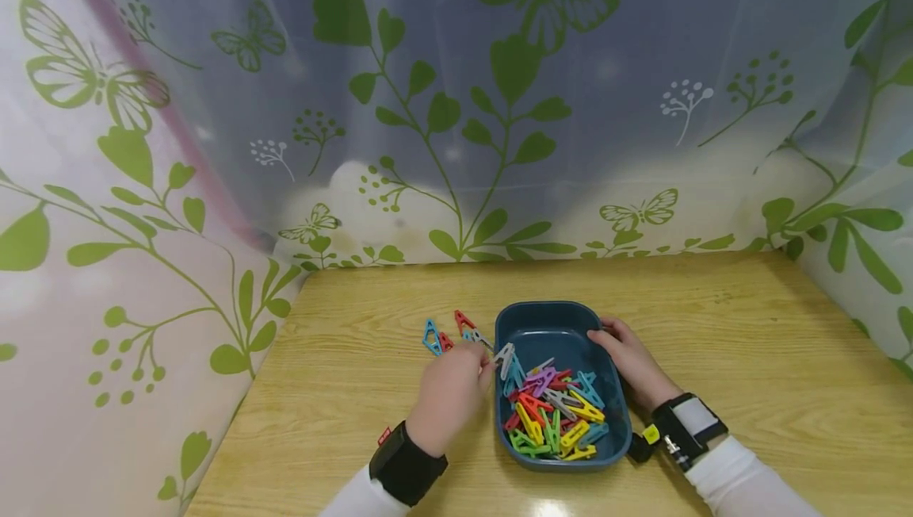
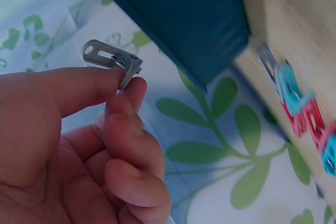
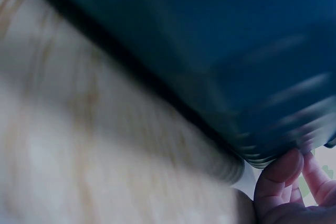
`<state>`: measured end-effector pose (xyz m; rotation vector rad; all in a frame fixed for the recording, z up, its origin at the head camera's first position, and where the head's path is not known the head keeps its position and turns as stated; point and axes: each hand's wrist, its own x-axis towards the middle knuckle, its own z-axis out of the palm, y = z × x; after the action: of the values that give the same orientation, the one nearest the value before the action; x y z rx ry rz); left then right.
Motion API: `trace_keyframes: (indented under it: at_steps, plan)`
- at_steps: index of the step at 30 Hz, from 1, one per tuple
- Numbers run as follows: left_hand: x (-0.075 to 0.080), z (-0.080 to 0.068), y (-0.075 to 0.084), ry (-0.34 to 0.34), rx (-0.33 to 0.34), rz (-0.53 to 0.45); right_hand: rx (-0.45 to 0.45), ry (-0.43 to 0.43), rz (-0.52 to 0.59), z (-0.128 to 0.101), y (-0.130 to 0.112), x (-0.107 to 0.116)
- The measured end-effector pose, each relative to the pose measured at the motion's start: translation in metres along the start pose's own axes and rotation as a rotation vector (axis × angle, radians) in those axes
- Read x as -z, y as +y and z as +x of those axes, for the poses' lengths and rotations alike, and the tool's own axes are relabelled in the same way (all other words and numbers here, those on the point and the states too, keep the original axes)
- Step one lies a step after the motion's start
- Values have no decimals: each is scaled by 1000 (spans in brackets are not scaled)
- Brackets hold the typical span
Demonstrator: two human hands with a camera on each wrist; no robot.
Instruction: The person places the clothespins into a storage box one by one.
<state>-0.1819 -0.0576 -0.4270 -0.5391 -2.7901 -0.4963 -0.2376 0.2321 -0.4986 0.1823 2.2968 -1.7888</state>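
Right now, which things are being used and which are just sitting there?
Being used: the grey clip pinched in the left hand; the blue tub gripped by the right hand; the coloured clips inside.

Just there: the leafy curtain; the wooden table.

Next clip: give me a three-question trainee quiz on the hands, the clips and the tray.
1. True or false: the left hand pinches a grey clip.
2. Which hand grips the rim of the blue tray? A) left B) right C) neither
3. Fill in: a few clips lie on the wooden table to the ____ of the tray, as the head view shows it.

Key:
1. True; thumb and fingers pinch it.
2. B; the right hand holds the tray's right edge.
3. left
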Motion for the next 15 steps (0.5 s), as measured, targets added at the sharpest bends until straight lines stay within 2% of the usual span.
trace_keyframes:
  at_steps: [7,15]
  plan:
    - [-9,-6,18,-41,-74,2,-12,3,-1,1,1,0]
    - [-15,-9,28,-86,-100,37,-4,2,0,-1,-1,0]
